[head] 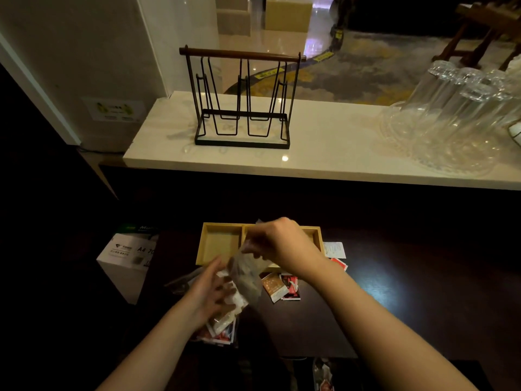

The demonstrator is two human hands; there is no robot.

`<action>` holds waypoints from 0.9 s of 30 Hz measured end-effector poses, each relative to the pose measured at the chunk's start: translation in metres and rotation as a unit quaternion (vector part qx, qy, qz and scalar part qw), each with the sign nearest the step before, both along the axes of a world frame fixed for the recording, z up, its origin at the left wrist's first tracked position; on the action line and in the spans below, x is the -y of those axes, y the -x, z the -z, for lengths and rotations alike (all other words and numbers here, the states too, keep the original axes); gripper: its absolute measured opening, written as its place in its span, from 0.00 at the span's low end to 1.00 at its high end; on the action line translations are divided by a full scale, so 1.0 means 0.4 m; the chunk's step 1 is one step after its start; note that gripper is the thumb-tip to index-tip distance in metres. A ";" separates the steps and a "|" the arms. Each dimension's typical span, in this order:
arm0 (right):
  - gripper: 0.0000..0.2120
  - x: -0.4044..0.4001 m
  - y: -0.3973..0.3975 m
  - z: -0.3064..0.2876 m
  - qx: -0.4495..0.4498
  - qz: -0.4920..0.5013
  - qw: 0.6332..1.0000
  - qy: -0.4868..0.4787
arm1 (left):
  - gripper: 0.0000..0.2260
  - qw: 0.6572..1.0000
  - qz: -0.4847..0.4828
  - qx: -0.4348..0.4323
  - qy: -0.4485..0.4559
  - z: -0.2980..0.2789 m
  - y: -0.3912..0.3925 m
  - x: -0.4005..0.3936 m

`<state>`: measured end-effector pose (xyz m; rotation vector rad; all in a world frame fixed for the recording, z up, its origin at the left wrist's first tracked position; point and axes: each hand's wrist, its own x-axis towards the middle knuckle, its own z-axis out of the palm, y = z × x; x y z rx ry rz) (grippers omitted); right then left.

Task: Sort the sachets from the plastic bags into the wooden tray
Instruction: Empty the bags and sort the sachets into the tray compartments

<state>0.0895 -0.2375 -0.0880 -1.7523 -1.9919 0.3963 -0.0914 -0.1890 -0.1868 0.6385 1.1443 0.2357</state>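
Note:
A light wooden tray (220, 244) with compartments lies on the dark table. In front of it my right hand (277, 244) pinches the top of a clear plastic bag (248, 275) and lifts it. My left hand (208, 292) holds a bunch of sachets (225, 320) at the bag's lower end. Loose sachets lie on the table: an orange one (275, 286), a red and black one (291, 287), a white one (334, 249) and a red one (339, 263) beside the tray. The tray's left compartment looks empty; my right hand hides the others.
A white marble counter (324, 153) behind carries a black wire rack (242, 100) and upturned glasses (456, 114). A box of A4 paper (127, 255) stands left of the table. Another plastic bag with sachets (324, 376) lies at the near edge.

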 end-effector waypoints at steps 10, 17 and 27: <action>0.08 -0.065 -0.096 0.019 0.025 0.062 0.998 0.018 | 0.15 0.994 -0.104 0.022 -0.022 0.028 0.001 -0.037; 0.06 -0.106 -0.143 0.127 0.007 0.109 0.989 0.099 | 0.15 0.935 -0.010 -0.184 -0.303 -0.017 0.010 -0.129; 0.06 -0.121 -0.167 0.217 -0.025 0.121 0.985 0.121 | 0.17 0.833 0.083 -0.309 -0.452 -0.037 -0.015 -0.205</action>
